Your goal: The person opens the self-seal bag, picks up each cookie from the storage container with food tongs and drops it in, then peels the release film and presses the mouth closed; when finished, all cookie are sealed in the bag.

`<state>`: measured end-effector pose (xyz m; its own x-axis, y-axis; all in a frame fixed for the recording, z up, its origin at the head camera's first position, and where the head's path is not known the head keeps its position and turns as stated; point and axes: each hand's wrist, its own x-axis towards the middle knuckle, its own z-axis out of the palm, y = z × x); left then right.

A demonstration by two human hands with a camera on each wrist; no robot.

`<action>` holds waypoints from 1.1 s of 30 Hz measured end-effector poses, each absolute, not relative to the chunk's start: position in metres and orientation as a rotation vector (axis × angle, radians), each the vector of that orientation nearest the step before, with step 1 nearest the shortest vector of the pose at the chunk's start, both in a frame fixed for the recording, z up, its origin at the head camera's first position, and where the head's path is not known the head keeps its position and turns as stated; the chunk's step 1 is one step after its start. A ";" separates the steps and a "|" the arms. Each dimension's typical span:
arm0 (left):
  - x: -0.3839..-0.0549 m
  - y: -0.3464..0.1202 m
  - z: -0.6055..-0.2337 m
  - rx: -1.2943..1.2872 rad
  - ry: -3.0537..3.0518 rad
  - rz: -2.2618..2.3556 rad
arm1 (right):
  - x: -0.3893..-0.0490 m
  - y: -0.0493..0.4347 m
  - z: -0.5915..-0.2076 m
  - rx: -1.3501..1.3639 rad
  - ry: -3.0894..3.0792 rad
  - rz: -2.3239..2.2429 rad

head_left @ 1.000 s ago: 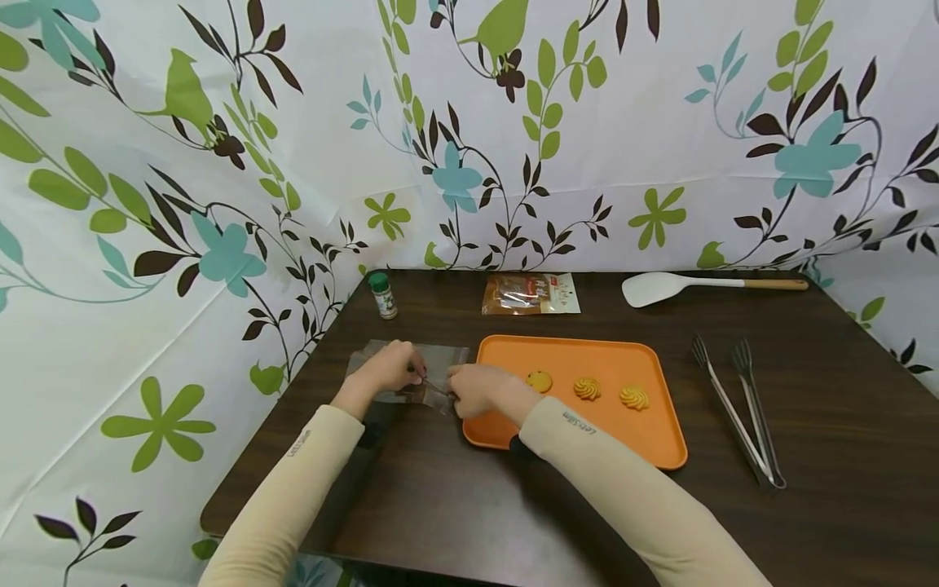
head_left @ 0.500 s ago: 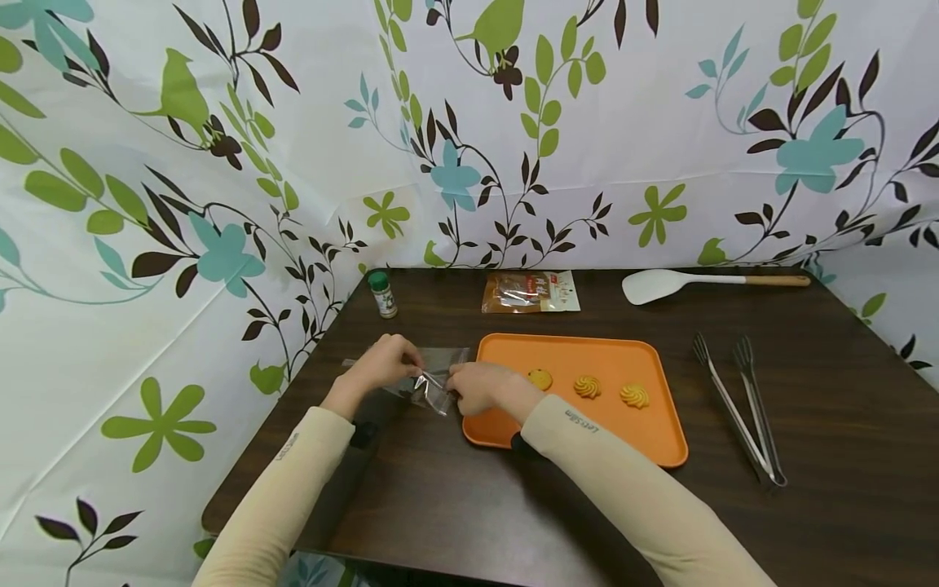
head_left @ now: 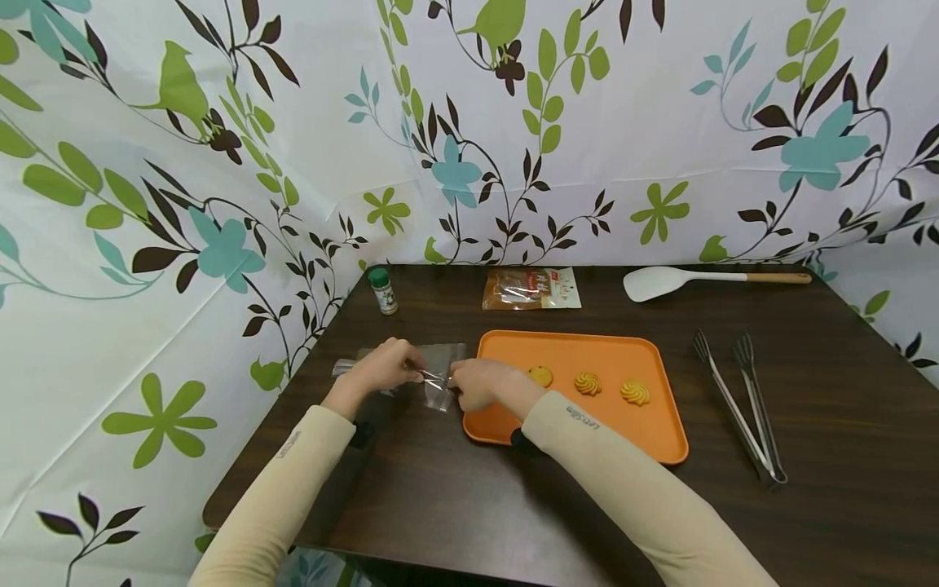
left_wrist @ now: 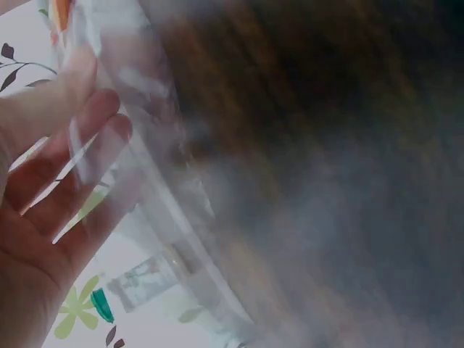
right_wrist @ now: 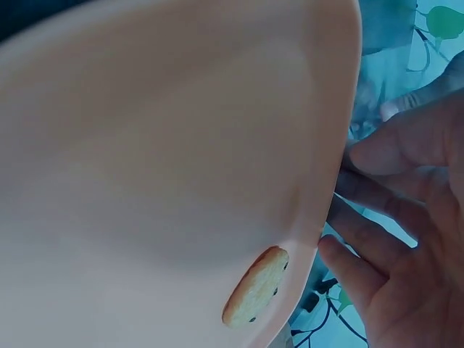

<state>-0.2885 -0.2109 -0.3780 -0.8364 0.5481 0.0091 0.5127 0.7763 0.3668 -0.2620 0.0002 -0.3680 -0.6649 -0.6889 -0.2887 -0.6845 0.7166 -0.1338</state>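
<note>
A clear plastic bag (head_left: 443, 357) lies at the left of the table, its near part wrinkled and shiny. My left hand (head_left: 387, 367) pinches the bag between thumb and forefinger. In the left wrist view the clear film (left_wrist: 156, 167) runs past the fingertips, the other fingers loosely bent. Opposite, my right hand (head_left: 484, 385) grips the bag's right edge beside the orange tray (head_left: 579, 424). In the right wrist view the tray's rim partly covers the fingertips of the right hand (right_wrist: 399, 217). Three cookies lie on the tray: one dotted (head_left: 540, 376), two swirled (head_left: 588, 384).
Behind stand a green-capped shaker bottle (head_left: 383, 291) and a brown food packet (head_left: 531, 289). A white spatula (head_left: 656, 283) with a wooden handle lies at the back right, metal tongs (head_left: 748, 416) right of the tray. Patterned cloth (head_left: 293, 163) hangs behind the table.
My left hand has moved slightly left, and the bag's near part between the hands now spreads out more with bright creases. The right hand stays beside the tray.
</note>
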 end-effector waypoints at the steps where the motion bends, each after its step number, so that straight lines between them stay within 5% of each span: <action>1: -0.288 -0.210 -0.378 0.880 2.878 0.532 | -0.262 0.000 -0.368 -1.065 2.602 -0.024; 15: -0.291 -0.224 -0.361 0.776 2.972 0.752 | -0.262 0.004 -0.365 -0.995 2.584 -0.087; 24: -0.293 -0.225 -0.360 0.945 2.966 0.701 | -0.261 0.008 -0.365 -1.001 2.607 -0.062; 33: -0.286 -0.234 -0.340 0.725 2.989 0.749 | -0.261 0.006 -0.367 -1.013 2.597 -0.095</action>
